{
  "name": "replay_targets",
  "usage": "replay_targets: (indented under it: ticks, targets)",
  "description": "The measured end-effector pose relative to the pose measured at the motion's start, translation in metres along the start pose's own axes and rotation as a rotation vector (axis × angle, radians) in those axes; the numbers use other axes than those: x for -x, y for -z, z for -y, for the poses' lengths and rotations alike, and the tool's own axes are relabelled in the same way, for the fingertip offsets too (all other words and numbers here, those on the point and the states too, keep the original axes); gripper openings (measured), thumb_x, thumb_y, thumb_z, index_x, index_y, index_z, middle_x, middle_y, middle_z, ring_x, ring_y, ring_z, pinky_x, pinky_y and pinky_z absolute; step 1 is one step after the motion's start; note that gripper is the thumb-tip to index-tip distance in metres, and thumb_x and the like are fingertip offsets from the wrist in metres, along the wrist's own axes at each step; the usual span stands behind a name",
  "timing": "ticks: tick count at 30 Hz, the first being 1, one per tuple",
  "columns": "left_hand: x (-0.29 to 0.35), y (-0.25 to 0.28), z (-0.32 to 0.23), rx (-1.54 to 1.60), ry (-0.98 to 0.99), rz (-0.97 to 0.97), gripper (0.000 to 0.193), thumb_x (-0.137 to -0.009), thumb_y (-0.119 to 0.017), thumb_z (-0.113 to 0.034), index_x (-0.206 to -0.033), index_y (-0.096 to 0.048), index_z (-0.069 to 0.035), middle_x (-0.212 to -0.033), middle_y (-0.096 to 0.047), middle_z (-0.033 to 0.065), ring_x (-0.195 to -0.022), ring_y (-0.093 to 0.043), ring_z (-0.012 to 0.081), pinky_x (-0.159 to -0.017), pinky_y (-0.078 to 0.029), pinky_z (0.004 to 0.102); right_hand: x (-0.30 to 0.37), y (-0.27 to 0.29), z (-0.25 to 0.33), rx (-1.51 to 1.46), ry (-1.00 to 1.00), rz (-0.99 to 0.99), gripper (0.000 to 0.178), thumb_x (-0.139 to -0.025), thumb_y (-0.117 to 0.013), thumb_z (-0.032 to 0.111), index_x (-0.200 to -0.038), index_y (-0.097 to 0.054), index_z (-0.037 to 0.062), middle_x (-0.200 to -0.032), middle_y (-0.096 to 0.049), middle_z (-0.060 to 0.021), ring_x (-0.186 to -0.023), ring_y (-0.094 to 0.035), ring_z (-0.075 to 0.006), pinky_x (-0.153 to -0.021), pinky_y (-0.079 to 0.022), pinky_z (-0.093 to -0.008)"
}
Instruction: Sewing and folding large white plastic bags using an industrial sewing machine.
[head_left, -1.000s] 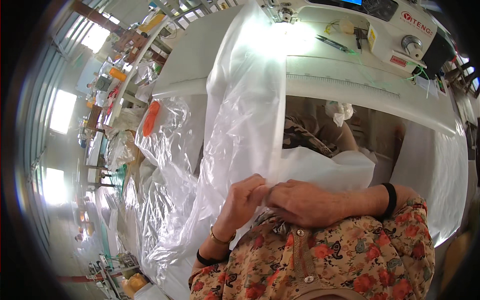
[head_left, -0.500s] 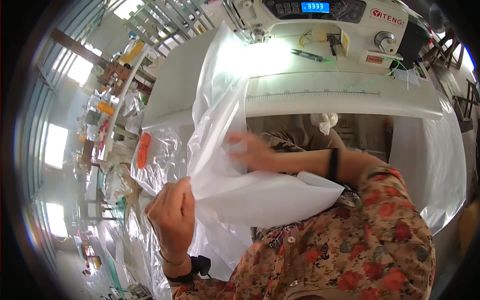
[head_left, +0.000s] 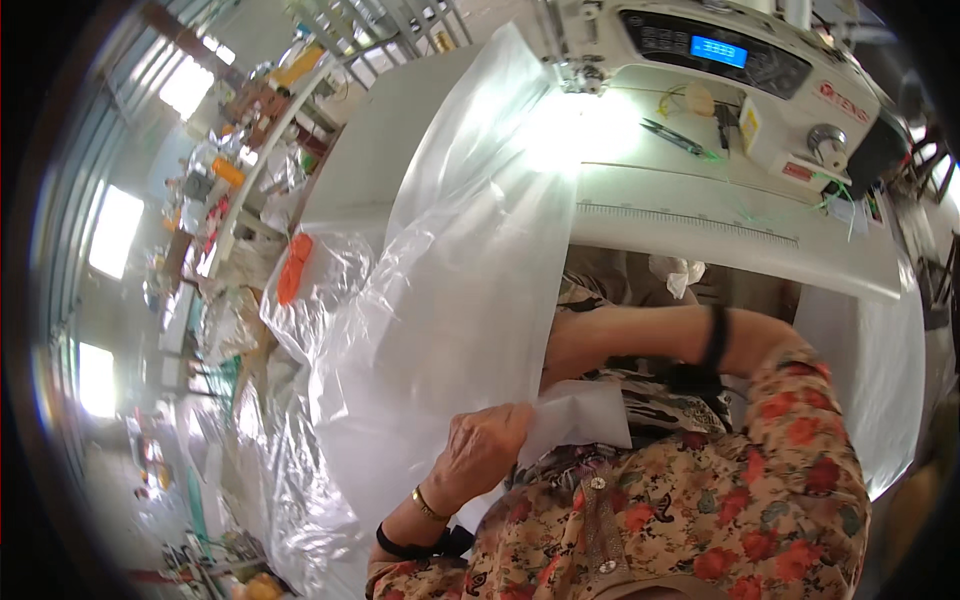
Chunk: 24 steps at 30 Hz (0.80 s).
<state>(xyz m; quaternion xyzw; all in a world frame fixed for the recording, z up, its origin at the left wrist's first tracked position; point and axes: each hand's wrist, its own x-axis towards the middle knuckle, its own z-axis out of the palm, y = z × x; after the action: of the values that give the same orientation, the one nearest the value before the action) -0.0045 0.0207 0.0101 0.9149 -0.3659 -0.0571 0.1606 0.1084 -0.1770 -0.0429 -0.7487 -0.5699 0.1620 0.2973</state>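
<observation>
A translucent white plastic sheet (head_left: pixel 460 300) runs from under the sewing machine's lit needle area, over the table's front edge and down toward my lap. Close to my body, my left hand (head_left: pixel 485 445) is closed on the sheet's edge, where a small flap of it (head_left: pixel 585 415) spreads to the right. Just beyond, my right hand (head_left: pixel 568 345) reaches in from the right at the sheet's right side. Its fingers are hidden behind the sheet, so their hold does not show. The sewing machine (head_left: pixel 745 60) stands at the far right of the table.
On the machine table (head_left: pixel 680 190) lie dark thread snips (head_left: pixel 678 138) and loose green thread. An orange bundle (head_left: pixel 294 268) rests on crinkled clear plastic at the left. White crumpled material (head_left: pixel 677 273) hangs below the table edge. A cluttered bench (head_left: pixel 240 215) stands farther left.
My left hand has moved right and nearer my body with the sheet's edge. The sheet now lies broader and flatter, and my right hand's fingers have gone out of sight behind it. The view has shifted.
</observation>
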Motion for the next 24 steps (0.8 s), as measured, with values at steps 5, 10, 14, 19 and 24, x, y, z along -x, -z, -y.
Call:
replay_targets:
  ticks: [5,10,14,19,24]
  targets:
    - [0.0,-0.031,0.0,0.089,0.032,-0.154,0.01,-0.079,-0.058,-0.004,-0.081,-0.049,-0.004,-0.07,-0.058,0.01,-0.066,-0.062,0.0319,-0.053,-0.047,0.0401,0.039,0.069,0.004,0.335,-0.537,0.08,0.029,-0.088,-0.059,0.03,-0.101,-0.066,0.0047,-0.105,-0.065,-0.0165,-0.104,-0.058,-0.0329,-0.091,-0.043,-0.0436]
    - [-0.005,-0.041,-0.005,0.077,0.06,-0.178,0.012,-0.077,-0.059,-0.004,-0.081,-0.047,-0.005,-0.069,-0.057,0.0091,-0.067,-0.062,0.0318,-0.056,-0.048,0.0401,-0.018,0.046,-0.03,0.68,-0.2,-0.084,0.028,-0.089,-0.057,0.028,-0.105,-0.067,0.0079,-0.112,-0.063,-0.0106,-0.112,-0.055,-0.0249,-0.097,-0.04,-0.0446]
    - [0.002,-0.038,-0.004,0.127,0.067,-0.158,0.012,-0.076,-0.059,-0.005,-0.086,-0.051,-0.004,-0.072,-0.057,0.0091,-0.067,-0.062,0.031,-0.055,-0.048,0.0399,-0.041,0.058,-0.037,0.051,-0.015,-0.346,0.027,-0.088,-0.056,0.02,-0.11,-0.066,0.007,-0.11,-0.064,-0.0108,-0.108,-0.056,-0.0265,-0.099,-0.04,-0.0373]
    - [0.014,-0.03,-0.002,0.245,0.186,-0.366,0.02,-0.077,-0.062,0.002,-0.097,-0.063,-0.002,-0.08,-0.059,0.0085,-0.068,-0.062,0.027,-0.058,-0.05,0.0367,0.033,0.127,-0.048,0.477,-0.305,-0.387,0.028,-0.079,-0.05,0.001,-0.102,-0.064,0.0076,-0.104,-0.062,-0.0059,-0.083,-0.061,-0.0261,-0.078,-0.05,-0.0349]
    - [0.017,-0.026,-0.007,0.332,0.23,-0.463,0.02,-0.078,-0.063,0.005,-0.097,-0.065,-0.001,-0.087,-0.063,0.0098,-0.069,-0.063,0.0259,-0.058,-0.051,0.0347,0.054,0.112,-0.071,0.521,-0.423,-0.507,0.031,-0.074,-0.053,-0.004,-0.1,-0.061,0.013,-0.114,-0.057,-0.0002,-0.078,-0.064,-0.0251,-0.07,-0.052,-0.039]
